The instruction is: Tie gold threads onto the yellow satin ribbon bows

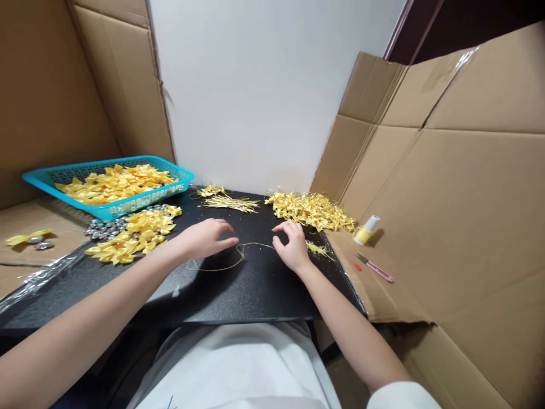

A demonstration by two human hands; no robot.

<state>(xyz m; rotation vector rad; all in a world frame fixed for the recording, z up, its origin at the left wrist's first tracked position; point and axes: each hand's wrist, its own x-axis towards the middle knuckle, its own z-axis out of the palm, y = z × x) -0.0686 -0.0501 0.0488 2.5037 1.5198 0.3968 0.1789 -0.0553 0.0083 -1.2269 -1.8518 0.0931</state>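
My left hand (209, 237) hovers over the black tabletop, thumb and fingers apart, with nothing visible between them. My right hand (291, 244) is opposite it, also with a gap between thumb and fingers. A thin yellowish thread (219, 269) lies in a loose curve below my left hand and runs across to my right thumb; whether it touches the thumb I cannot tell. Left of my left hand is a pile of yellow ribbon bows (147, 227) beside several shiny silver oval pieces (104, 229). Yellow thread scraps (318, 249) lie just right of my right hand.
A blue basket (114, 211) of yellow bows stands back left. Gold twist ties (230, 203) and a heap of bows with gold ties (310, 209) lie at the back. On the right cardboard are a thread spool (365, 232) and pink snips (377, 269). Cardboard walls flank both sides.
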